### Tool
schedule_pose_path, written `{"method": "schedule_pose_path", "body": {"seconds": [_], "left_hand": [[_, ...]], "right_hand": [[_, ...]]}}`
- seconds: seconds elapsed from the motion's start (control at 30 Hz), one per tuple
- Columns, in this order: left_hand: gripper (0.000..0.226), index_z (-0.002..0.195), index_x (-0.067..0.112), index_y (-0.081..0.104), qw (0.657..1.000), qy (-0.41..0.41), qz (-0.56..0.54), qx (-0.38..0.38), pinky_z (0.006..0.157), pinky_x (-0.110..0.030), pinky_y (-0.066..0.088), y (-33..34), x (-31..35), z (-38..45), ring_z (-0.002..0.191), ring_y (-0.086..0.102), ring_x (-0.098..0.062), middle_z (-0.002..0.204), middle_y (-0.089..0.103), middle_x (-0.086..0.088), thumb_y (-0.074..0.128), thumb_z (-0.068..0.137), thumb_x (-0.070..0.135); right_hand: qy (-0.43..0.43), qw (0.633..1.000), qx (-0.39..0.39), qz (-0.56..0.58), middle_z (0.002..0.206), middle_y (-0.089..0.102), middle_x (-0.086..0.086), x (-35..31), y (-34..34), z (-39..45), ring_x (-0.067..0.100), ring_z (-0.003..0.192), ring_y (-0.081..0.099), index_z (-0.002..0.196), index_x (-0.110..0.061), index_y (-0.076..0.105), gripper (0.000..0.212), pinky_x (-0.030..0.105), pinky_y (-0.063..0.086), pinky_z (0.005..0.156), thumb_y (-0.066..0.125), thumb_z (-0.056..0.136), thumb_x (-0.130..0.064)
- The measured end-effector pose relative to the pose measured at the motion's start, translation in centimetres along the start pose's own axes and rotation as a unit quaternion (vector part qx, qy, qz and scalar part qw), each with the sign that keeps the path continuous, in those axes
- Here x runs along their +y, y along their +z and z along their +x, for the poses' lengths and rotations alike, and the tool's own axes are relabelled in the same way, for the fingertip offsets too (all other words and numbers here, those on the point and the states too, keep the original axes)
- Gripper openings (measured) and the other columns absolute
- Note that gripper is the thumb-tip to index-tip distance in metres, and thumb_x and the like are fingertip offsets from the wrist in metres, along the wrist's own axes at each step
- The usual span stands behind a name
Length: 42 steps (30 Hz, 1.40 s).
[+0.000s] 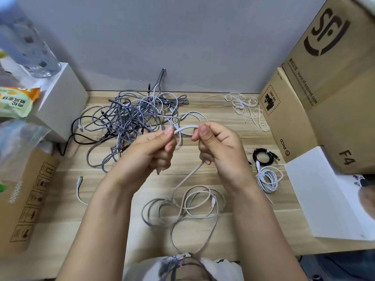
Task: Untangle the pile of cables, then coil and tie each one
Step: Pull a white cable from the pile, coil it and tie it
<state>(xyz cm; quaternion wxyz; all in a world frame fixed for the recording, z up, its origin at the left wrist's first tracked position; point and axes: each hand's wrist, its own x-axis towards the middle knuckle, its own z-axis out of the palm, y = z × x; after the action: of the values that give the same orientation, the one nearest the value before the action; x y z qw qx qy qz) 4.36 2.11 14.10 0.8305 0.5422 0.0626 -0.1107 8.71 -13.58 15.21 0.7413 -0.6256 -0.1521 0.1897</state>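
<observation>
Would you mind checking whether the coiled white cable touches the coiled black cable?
Touching: the head view shows the white coil's end overlapping the black coil's lower edge.

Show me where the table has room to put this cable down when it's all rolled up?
Bare wood shows left of the white cable, between it and the short white end near the printed box. More lies right of it, below the tied white coil, beside the white sheet. The tangled pile crowds the back; loose ties clutter the back right.
</observation>
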Motion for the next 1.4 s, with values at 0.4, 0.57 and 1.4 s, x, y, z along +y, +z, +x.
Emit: {"method": "schedule_pose_path", "body": {"seconds": [0.4,0.57,1.4], "left_hand": [[0.029,0.116,0.001,0.054,0.96,0.069,-0.27,0.021,0.039,-0.013,0.027,1.7,1.5,1.2,0.039,0.028,-0.002,0.058,0.047,0.006,0.038,0.093,0.006],[0.023,0.116,0.005,0.051,0.993,0.035,-0.008,0.112,0.039,-0.018,0.044,1.7,0.9,1.2,0.044,0.056,-0.007,0.084,0.074,-0.006,0.036,0.099,0.008],[0.034,0.094,0.007,0.066,0.983,-0.032,0.034,-0.18,0.038,-0.014,0.04,0.8,1.2,-0.6,0.035,0.056,-0.014,0.054,0.065,-0.01,0.055,0.085,0.038]], "right_hand": [[0.054,0.926,-0.139,-0.347,0.043,0.047,-0.015,1.1,1.9,-0.2,0.001,0.046,0.039,0.067,-0.036,0.062,0.033,0.024,0.033,0.054,0.049,0.096,-0.026],[0.065,0.88,-0.13,-0.453,0.046,0.047,-0.029,0.1,1.5,-0.9,0.003,0.046,0.038,0.081,-0.02,0.071,0.025,0.027,0.028,0.051,0.053,0.093,-0.032],[-0.093,0.981,0.043,-0.162,0.062,0.066,0.012,-1.9,0.5,-0.9,0.024,0.054,0.059,0.061,-0.022,0.068,0.011,0.03,0.054,0.057,0.075,0.069,-0.026]]}}
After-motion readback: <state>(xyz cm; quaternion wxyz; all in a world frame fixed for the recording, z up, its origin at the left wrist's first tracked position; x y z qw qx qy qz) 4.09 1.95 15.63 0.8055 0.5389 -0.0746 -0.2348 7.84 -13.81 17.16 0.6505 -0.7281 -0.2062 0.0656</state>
